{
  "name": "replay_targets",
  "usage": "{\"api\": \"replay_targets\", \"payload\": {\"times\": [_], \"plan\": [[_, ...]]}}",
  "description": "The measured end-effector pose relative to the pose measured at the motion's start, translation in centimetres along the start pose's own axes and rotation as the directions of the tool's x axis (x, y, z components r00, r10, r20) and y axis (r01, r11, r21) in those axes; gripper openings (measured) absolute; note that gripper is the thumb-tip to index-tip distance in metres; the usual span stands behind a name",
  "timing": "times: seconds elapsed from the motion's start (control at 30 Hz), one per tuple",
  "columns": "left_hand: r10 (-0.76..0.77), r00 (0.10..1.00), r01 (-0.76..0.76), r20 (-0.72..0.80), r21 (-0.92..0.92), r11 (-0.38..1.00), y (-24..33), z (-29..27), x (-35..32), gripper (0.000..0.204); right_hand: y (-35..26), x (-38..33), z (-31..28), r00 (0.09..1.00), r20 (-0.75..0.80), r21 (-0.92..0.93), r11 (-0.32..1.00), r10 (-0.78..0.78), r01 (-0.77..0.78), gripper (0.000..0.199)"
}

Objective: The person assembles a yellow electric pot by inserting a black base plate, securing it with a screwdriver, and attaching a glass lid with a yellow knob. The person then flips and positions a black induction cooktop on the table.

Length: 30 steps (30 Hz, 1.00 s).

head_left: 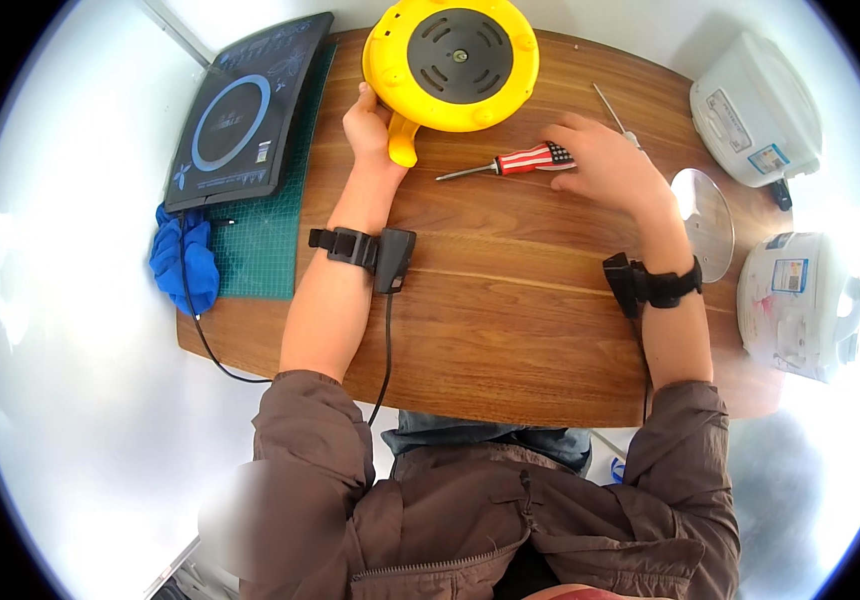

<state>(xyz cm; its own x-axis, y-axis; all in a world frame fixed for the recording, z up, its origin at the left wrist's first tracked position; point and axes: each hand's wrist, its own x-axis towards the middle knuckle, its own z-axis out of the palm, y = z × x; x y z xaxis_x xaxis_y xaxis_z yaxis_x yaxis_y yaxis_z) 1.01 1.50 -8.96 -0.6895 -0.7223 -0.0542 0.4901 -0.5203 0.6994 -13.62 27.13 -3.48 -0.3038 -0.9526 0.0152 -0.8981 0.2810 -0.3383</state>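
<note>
My left hand (370,128) is closed on the left side of a yellow cable reel (385,75) with a dark grey round centre, at the far edge of the table. A yellow leg of the reel (403,145) sticks out beside my wrist. My right hand (610,165) has its thumb and fingers around the end of a screwdriver (525,160) with a red, white and dark blue patterned handle. Its metal shaft points left, toward the reel. Behind my right hand, a second thin metal shaft with a pale handle (612,108) shows, partly hidden by the fingers.
A black induction cooktop (235,120) stands on a green cutting mat (260,260) at the left, with a blue cloth (183,262) by its cord. Two white rice cookers (755,110) stand at the right, near a clear round lid (702,225). Cables hang from both wrist straps.
</note>
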Motion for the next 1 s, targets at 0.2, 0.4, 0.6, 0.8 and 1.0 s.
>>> {"api": "replay_targets", "payload": {"times": [0.2,0.4,0.6,0.8,1.0], "plan": [[0.018,1.000,-0.018,-0.022,0.009,1.000,-0.1,-0.2,0.4,0.039,0.6,0.7,-0.6,0.998,-0.006,0.077,0.995,-0.063,0.064,0.037],[-0.010,0.999,0.009,-0.044,-0.022,1.000,-0.2,-0.3,0.3,0.038,2.0,0.6,-2.3,0.986,-0.138,0.480,0.864,-0.093,0.149,0.035],[-0.054,0.998,0.053,-0.040,-0.030,0.998,0.1,-1.3,0.6,0.046,2.5,-0.1,-4.4,0.966,-0.257,0.676,0.711,-0.018,0.193,0.033],[-0.024,0.999,0.022,-0.030,-0.064,0.998,-0.3,-1.1,1.0,0.038,2.4,-0.7,-6.2,0.865,-0.501,0.861,0.092,-0.017,0.501,0.037],[-0.017,1.000,0.018,0.015,-0.075,0.997,-0.1,-0.5,0.2,0.039,-1.0,2.4,-7.3,0.616,-0.655,0.750,0.273,0.438,0.603,0.026]]}}
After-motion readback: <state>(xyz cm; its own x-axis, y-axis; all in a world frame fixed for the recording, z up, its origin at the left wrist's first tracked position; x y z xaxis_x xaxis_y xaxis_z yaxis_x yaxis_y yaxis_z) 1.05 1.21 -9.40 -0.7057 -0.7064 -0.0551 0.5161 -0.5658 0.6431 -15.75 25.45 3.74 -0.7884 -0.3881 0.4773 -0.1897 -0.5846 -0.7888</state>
